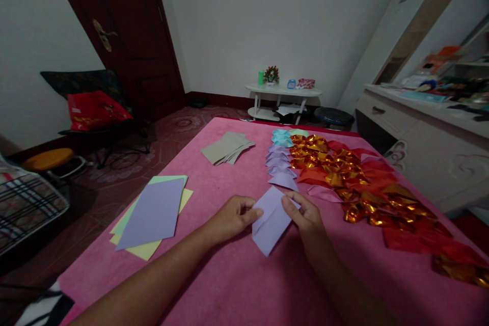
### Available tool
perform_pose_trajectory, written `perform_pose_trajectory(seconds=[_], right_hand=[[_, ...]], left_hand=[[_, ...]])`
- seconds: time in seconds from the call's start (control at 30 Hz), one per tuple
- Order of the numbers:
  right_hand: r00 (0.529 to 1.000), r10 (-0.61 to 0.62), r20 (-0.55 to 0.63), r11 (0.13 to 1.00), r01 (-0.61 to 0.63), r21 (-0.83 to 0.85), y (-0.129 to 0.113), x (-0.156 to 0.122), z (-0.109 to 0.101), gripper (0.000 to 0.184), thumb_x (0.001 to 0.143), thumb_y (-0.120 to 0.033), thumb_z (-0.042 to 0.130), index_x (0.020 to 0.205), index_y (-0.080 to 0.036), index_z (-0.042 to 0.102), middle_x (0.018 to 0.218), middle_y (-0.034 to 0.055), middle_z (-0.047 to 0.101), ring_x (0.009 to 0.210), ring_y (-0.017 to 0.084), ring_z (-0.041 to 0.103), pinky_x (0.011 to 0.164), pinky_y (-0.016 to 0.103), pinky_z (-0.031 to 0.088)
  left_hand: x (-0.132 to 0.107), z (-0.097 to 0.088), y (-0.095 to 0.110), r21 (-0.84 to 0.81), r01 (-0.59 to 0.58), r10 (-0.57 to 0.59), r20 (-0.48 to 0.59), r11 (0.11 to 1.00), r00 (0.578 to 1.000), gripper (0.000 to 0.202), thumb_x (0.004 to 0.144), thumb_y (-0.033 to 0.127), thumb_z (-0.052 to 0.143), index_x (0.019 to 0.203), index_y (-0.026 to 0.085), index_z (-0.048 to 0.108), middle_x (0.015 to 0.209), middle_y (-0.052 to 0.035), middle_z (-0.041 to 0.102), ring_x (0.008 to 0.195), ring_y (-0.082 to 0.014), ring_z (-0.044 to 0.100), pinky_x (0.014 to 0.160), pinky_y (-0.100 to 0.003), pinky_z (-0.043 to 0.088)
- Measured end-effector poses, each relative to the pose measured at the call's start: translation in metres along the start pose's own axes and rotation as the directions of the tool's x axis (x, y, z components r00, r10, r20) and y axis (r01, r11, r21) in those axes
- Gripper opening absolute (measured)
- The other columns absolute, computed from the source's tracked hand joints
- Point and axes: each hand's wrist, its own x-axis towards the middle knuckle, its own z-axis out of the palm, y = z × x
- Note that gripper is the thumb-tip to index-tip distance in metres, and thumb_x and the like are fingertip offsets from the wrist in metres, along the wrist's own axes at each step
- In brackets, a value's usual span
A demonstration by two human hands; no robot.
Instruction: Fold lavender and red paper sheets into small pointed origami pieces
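A folded sheet of lilac paper [272, 221] is held just above the pink cloth [229, 285], pinched from both sides. My left hand [239, 218] grips its left edge between thumb and fingers. At the upper right edge, my right hand [303, 214] presses it with the thumb on top and the fingers behind. A crease runs across the paper, and its lower end comes to a point. Just beyond it lies a row of folded lilac pieces [280, 163], with light blue folded pieces [281, 137] at the far end.
Lilac, green and yellow sheets [156, 214] lie stacked at the left. Grey paper pieces [228, 147] fan out farther back. Shiny gold folded pieces [336, 170] and red ones [414, 241] cover the right side. A white low table [280, 90] stands by the wall.
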Motion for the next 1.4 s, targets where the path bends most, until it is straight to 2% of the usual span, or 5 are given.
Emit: perform_pose_trajectory(seconds=[0.2, 0.47, 0.83, 1.13, 1.4], right_hand=[[0.996, 0.056, 0.074, 0.998, -0.056, -0.009, 0.013, 0.016, -0.015, 0.044, 0.061, -0.042, 0.072, 0.094, -0.017, 0.058, 0.073, 0.0025, 0.063, 0.057, 0.014, 0.057, 0.051, 0.023, 0.042], [0.972, 0.107, 0.207, 0.964, -0.050, -0.263, 0.001, 0.010, -0.013, 0.014, 0.064, -0.027, 0.061, 0.061, -0.017, 0.051, 0.051, -0.0057, 0.047, 0.047, 0.007, 0.039, 0.045, 0.019, 0.027], [0.969, 0.023, 0.246, 0.828, 0.119, -0.548, -0.010, -0.001, -0.007, 0.023, 0.077, -0.033, 0.053, 0.061, -0.017, 0.057, 0.056, -0.0035, 0.050, 0.053, 0.010, 0.043, 0.047, 0.020, 0.025], [0.945, 0.112, 0.308, 0.956, -0.018, -0.291, 0.004, 0.007, -0.010, 0.026, 0.081, -0.035, 0.044, 0.066, -0.016, 0.054, 0.055, -0.0024, 0.050, 0.047, 0.010, 0.045, 0.045, 0.021, 0.034], [0.844, -0.311, 0.437, 0.771, 0.493, -0.404, 0.009, 0.004, -0.012, 0.039, 0.075, -0.004, 0.048, 0.104, -0.022, 0.066, 0.099, 0.0040, 0.059, 0.085, 0.013, 0.057, 0.073, 0.024, 0.046]], left_hand=[[-0.004, -0.001, 0.003, 0.103, -0.015, 0.004, 0.113, 0.995, 0.994, 0.038, 0.080, 0.047, 0.059, 0.067, 0.011, 0.059, 0.057, 0.0028, 0.045, 0.051, -0.0066, 0.037, 0.049, -0.020, 0.027], [0.008, 0.001, -0.008, -0.023, 0.011, -0.020, -0.440, 1.000, 0.898, 0.036, 0.061, 0.044, 0.076, 0.068, 0.010, 0.064, 0.055, 0.0018, 0.055, 0.047, -0.0071, 0.043, 0.047, -0.020, 0.032], [-0.003, 0.028, -0.001, 0.072, -0.132, 0.145, -0.211, 0.989, 0.967, 0.020, 0.073, 0.026, 0.068, 0.088, 0.013, 0.063, 0.071, -0.0019, 0.062, 0.064, -0.0120, 0.056, 0.059, -0.022, 0.041], [0.006, 0.002, -0.001, 0.157, -0.042, 0.079, -0.240, 0.987, 0.968, 0.012, 0.072, 0.023, 0.060, 0.070, 0.012, 0.061, 0.065, -0.0015, 0.059, 0.056, -0.0097, 0.050, 0.052, -0.020, 0.037], [0.027, -0.023, 0.007, 0.339, -0.067, 0.053, 0.050, 0.938, 0.997, 0.013, 0.073, 0.018, 0.055, 0.074, 0.010, 0.066, 0.066, -0.0018, 0.061, 0.058, -0.0096, 0.051, 0.054, -0.019, 0.037]])
